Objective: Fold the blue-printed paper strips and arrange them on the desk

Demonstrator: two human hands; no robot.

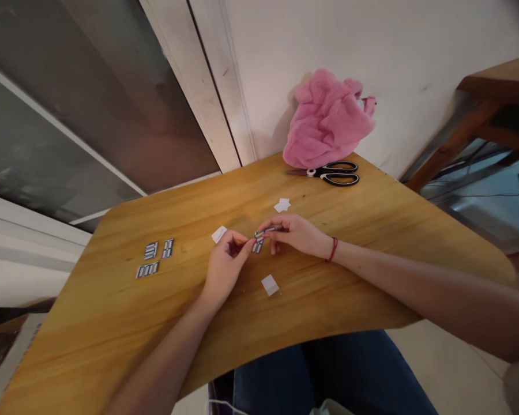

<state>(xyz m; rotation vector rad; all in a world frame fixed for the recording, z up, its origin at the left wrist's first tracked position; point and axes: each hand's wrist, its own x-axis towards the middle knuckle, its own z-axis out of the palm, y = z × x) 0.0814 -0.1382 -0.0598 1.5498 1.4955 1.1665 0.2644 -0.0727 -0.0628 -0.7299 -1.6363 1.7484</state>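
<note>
Over the middle of the wooden table (328, 294), my two hands meet at a small blue-and-white striped piece (258, 246), perhaps card or a sticker; its exact kind is too small to make out. My left hand (227, 259) pinches its left side between thumb and finger. From the right, the fingers of my right hand (288, 233) close on its upper edge and partly cover it. Close by lie a white paper slip (219, 233) behind my left hand, a white paper square (270, 285) in front, and white paper pieces (282, 204) beyond my right hand.
Several blue-and-white pieces (151, 250) lie at the left of the table. Black-handled scissors (335, 173) rest at the back, beside a pink plush cloth (328, 121) against the wall. A glass sliding door (90, 86) borders the left; a wooden stand (480, 115) is at right.
</note>
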